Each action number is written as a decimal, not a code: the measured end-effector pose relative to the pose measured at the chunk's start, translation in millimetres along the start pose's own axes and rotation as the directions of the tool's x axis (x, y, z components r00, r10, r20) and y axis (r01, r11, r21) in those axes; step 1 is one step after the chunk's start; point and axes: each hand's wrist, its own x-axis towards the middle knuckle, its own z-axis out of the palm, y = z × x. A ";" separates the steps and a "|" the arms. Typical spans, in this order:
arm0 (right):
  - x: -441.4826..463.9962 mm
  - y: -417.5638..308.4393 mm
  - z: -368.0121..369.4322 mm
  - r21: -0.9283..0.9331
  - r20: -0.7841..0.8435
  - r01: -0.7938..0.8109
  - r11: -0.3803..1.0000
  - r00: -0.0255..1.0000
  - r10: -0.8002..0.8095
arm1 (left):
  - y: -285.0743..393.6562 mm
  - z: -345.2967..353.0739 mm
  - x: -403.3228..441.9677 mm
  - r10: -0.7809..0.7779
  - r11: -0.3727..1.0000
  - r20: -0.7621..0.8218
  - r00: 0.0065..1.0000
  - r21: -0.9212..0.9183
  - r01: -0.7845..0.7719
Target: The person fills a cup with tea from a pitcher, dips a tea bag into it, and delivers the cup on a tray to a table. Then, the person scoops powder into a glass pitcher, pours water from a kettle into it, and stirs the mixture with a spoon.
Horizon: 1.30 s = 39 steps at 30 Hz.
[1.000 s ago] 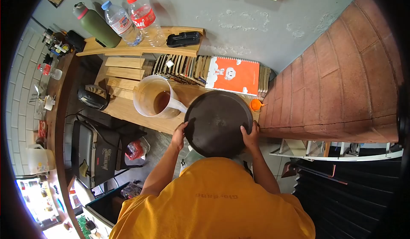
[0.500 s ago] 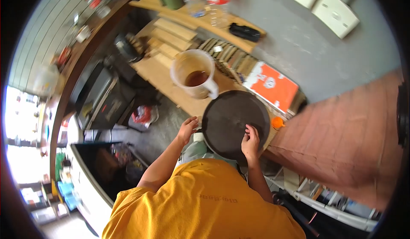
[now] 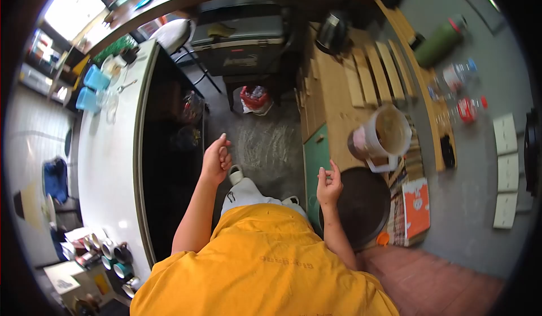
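Note:
My left hand (image 3: 216, 159) is raised above the floor between the two counters, its fingers loosely curled and nothing visible in them. Near the wooden bench, my right hand (image 3: 329, 186) is empty, with its fingers apart. Just to its right, a round dark tray (image 3: 361, 206) lies on the bench (image 3: 339, 107). A clear plastic pitcher (image 3: 381, 138) with brown liquid stands beyond the tray. An orange funnel-like piece (image 3: 383, 238) sits by the tray's near edge, close to an orange and white notebook (image 3: 416, 207) lying on a row of books.
A white counter (image 3: 110, 163) with blue cups (image 3: 87, 99) runs along the left. Ahead are a dark cooler box (image 3: 240, 39) and a red bag (image 3: 255, 99) on the floor. A kettle (image 3: 333, 33), wooden slats, a green bottle (image 3: 442, 40) and plastic bottles are at right.
Both hands have let go of the round tray, which stays on the bench. The view has swung left, so bench and tray now appear at the right and the white counter shows.

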 end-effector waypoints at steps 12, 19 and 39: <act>31.0 -118.6 257.9 -0.066 0.047 0.309 0.949 0.951 -0.306 | 189.9 -195.6 19.3 0.505 0.797 -0.114 0.855 -0.320 -0.513; 35.4 -209.5 420.3 0.210 0.425 0.415 0.885 0.777 -0.465 | 257.0 -292.6 11.3 0.580 0.731 -0.233 0.781 -0.273 -0.625; 176.2 -385.8 741.6 0.727 0.635 0.057 0.685 0.323 -0.701 | 349.0 -311.6 88.8 0.517 0.783 -0.802 0.300 0.301 -0.545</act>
